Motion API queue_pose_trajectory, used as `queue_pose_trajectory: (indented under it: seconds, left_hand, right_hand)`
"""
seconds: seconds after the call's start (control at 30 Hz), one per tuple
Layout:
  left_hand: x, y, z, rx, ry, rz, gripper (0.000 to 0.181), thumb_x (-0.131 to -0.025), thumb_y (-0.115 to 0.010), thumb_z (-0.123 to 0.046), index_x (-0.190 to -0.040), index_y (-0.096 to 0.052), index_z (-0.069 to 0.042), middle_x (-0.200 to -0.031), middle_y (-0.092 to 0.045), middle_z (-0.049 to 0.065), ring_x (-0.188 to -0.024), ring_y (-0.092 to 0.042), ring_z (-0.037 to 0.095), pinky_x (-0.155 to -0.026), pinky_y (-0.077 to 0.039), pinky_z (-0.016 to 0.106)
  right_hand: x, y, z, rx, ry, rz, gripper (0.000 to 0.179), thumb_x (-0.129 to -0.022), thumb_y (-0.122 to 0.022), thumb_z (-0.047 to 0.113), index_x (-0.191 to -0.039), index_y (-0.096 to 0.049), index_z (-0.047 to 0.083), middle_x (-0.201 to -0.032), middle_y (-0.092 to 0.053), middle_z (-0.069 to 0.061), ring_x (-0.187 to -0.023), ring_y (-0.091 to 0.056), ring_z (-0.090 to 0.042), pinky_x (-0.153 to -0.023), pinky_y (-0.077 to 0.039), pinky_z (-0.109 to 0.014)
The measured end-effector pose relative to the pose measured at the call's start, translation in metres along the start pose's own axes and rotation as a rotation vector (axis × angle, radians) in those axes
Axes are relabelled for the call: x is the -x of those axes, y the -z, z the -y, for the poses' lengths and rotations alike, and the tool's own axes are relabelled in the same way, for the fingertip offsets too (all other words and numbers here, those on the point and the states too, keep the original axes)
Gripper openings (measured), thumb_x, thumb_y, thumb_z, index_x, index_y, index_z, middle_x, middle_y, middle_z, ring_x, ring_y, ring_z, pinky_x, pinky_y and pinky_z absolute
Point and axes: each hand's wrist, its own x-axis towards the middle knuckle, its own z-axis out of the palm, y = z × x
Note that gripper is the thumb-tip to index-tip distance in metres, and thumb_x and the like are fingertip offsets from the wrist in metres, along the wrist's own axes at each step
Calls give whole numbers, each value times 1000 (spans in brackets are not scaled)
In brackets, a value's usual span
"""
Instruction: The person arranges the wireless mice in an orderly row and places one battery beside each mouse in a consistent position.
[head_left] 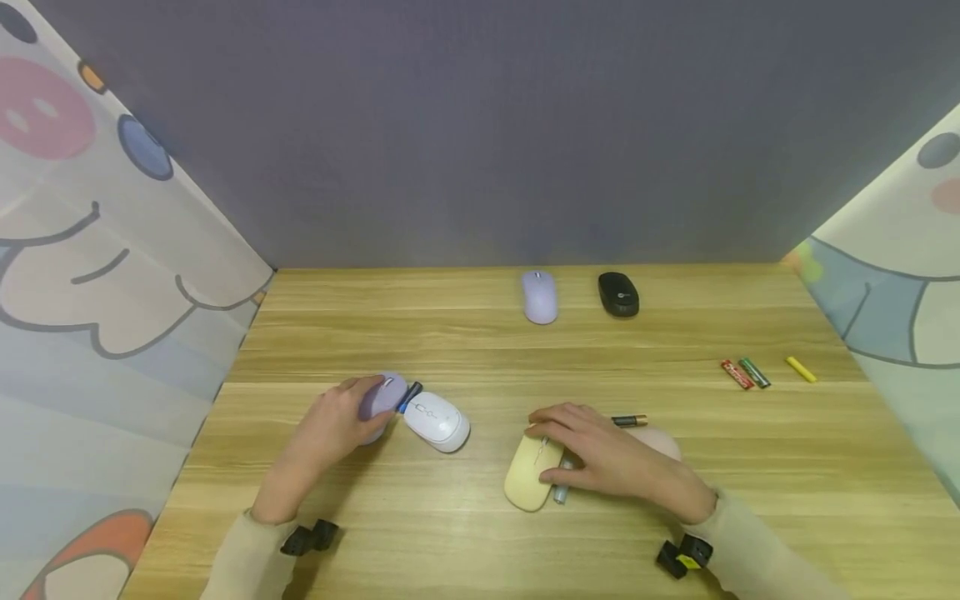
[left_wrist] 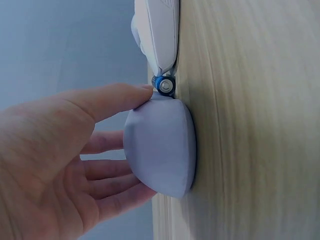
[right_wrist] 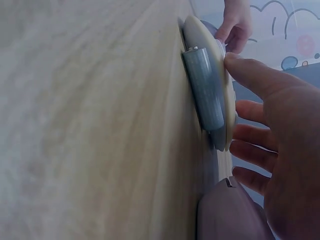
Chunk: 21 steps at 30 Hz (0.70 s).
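My left hand [head_left: 333, 429] holds a purple computer mouse [head_left: 384, 396] between thumb and fingers, on the wooden table. Against its right side lies a blue-and-black battery [left_wrist: 166, 86], wedged beside a white mouse [head_left: 437, 422]. Over a yellow mouse [head_left: 527, 482] is my right hand [head_left: 600, 454], its thumb at the near right edge and the fingers around the front end. A grey battery [right_wrist: 204, 87] lies along the yellow mouse's right side. Past my right hand, a pale pink mouse [head_left: 662, 439] and a black-and-copper battery [head_left: 630, 421] are partly hidden by that hand.
At the back of the table stand another purple mouse [head_left: 540, 298] and a black mouse [head_left: 618, 294]. To the right lie a red battery [head_left: 737, 374], a green battery [head_left: 754, 372] and a yellow battery [head_left: 801, 369]. A grey panel [head_left: 525, 142] rises behind the table.
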Motion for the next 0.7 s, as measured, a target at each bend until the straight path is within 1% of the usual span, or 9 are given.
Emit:
queue_pose_trajectory:
  seconds: [0.3,0.4,0.53,0.7]
  left_hand:
    - [-1,0,2,4,2,-7,57,-84,-86,-20,-130,-64,8,-122,-67,34,-97,-72,44,-77,-65,51]
    - [-1,0,2,2,-4,-20,56,-84,-85,-20,-129,-64,8,-120,-67,34,-96,-72,43,-75,-65,51]
    - [-1,1,2,-3,-12,-51,55,-83,-85,-19,-126,-65,8,-114,-69,34,-90,-73,42,-71,-65,50]
    - [-5,4,3,-11,4,-71,58,-82,-85,-20,-128,-64,9,-112,-68,36,-87,-72,45,-68,-65,52]
  right_hand:
    - [1,-2,-1,-36,-13,16,54,-98,-65,54,-139,-61,19,-146,-57,-1,-135,-53,-23,-111,-48,-52]
    - [1,-2,0,-37,-11,15,53,-97,-66,53,-138,-61,19,-146,-57,-2,-134,-54,-23,-111,-48,-52]
    - [1,-2,1,-27,-5,8,53,-97,-67,52,-138,-62,18,-145,-58,-2,-133,-55,-23,-109,-50,-52]
    - [1,-2,0,-20,2,-2,52,-97,-68,50,-137,-62,19,-144,-58,-2,-132,-55,-23,-108,-51,-51]
